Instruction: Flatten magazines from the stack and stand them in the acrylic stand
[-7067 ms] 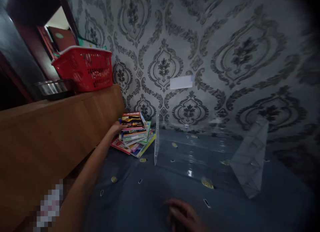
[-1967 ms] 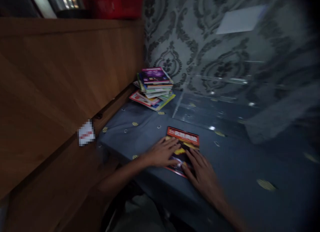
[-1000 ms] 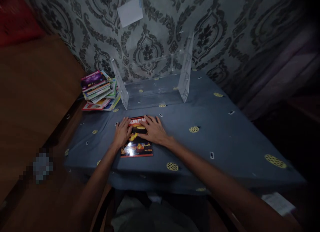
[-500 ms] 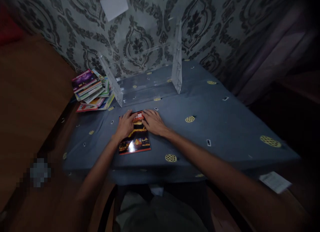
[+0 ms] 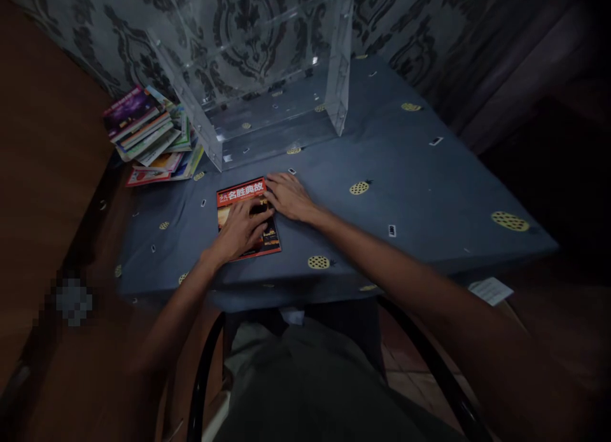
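A thin red-and-black book (image 5: 240, 193) lies flat on the blue patterned tablecloth (image 5: 410, 187), near the table's front edge. My left hand (image 5: 241, 229) rests flat on the middle of its cover, fingers spread. My right hand (image 5: 287, 196) lies flat at the book's right edge, touching it. Neither hand grips anything. Behind the book stands a clear acrylic shelf (image 5: 267, 79), nothing inside it. A messy stack of colourful books (image 5: 146, 133) sits to the left of the shelf.
A wooden cabinet side (image 5: 42, 175) borders the table on the left. Patterned wallpaper (image 5: 420, 22) runs behind the table. A slip of white paper (image 5: 491, 290) lies on the floor at the right. My lap and a black chair frame (image 5: 203, 378) are below the table edge.
My left hand slid from the book's top left down onto the middle of the cover, baring the red title strip. The view tilted down; the right hand stayed at the book's right edge.
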`<move>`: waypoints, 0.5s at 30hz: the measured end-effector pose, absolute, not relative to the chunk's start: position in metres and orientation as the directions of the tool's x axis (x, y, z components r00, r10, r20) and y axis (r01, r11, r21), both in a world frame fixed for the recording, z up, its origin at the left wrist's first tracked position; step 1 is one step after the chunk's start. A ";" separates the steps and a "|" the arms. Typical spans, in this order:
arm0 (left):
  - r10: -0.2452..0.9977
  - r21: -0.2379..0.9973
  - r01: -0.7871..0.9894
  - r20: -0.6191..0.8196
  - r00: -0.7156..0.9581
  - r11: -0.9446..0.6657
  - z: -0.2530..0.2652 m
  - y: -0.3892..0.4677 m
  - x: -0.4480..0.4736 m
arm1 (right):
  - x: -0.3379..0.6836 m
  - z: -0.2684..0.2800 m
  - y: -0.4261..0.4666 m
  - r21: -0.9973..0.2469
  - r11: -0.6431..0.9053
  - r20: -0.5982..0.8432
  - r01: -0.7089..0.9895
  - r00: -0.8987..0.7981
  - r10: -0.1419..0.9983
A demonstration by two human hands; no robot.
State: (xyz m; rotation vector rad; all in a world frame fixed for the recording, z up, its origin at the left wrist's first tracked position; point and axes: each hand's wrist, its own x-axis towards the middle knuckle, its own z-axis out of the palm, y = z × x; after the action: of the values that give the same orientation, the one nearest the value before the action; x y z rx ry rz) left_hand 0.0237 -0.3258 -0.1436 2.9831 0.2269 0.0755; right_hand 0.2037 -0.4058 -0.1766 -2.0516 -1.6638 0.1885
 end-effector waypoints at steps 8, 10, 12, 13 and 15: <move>0.104 0.102 0.107 -0.030 0.994 -0.989 -0.146 -0.367 -0.013 | 0.202 -0.185 -0.406 -0.452 -0.103 0.241 0.886 0.233 0.942; 0.080 0.102 0.080 -0.002 0.997 -0.992 -0.150 -0.376 -0.023 | 0.202 -0.187 -0.405 -0.444 -0.104 0.249 0.890 0.233 0.940; 0.084 0.108 0.079 0.035 0.996 -0.991 -0.156 -0.383 -0.031 | 0.203 -0.190 -0.404 -0.424 -0.110 0.257 0.899 0.236 0.937; 0.092 0.113 0.085 0.056 0.994 -0.990 -0.159 -0.386 -0.034 | 0.203 -0.191 -0.403 -0.415 -0.111 0.264 0.903 0.237 0.935; 0.112 0.132 0.098 0.097 0.989 -0.986 -0.164 -0.388 -0.036 | 0.203 -0.192 -0.403 -0.401 -0.109 0.282 0.909 0.236 0.930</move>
State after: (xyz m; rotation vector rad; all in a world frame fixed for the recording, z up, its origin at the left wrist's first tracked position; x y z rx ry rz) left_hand -0.0359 -0.3885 -0.1642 3.0065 0.1595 0.1572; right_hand 0.2026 -0.4029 -0.1925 -2.0235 -1.6796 0.0549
